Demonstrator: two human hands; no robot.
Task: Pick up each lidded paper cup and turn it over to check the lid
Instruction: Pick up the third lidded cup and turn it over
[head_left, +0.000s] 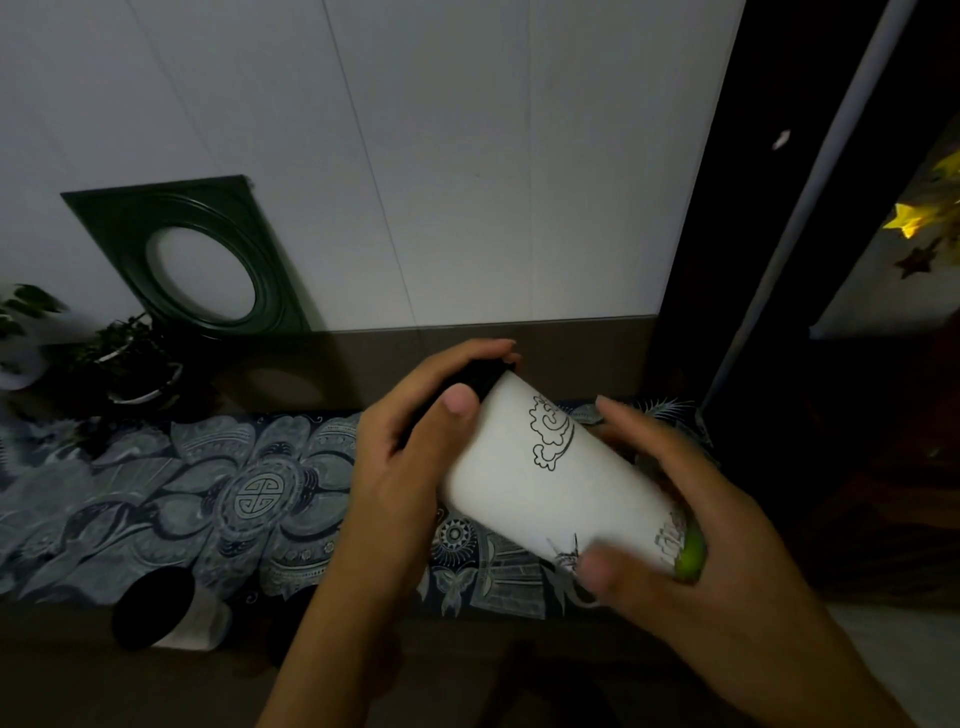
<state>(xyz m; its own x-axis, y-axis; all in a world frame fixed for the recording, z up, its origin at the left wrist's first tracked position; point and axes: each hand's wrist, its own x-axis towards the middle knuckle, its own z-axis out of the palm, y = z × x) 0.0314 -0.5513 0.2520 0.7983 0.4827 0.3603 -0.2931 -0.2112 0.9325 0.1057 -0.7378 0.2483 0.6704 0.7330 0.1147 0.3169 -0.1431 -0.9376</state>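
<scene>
Cradling tilted cup (545, 478) (both hands)

1. Dim room, low light overall.
2. Back wall (415, 156): pale panels with thin vertical seams, grey-brown skirting band along its base.
3. Dark green square frame (192, 254) with a round opening leans against the wall, left side.
4. Potted plants (130, 358) at far left, near the frame.
5. Blue-grey patterned cloth (218, 499) runs across the surface below the wall.
6. Dark upright post (727, 208) at right.
7. Yellow star decorations (906, 221) at right edge.
</scene>
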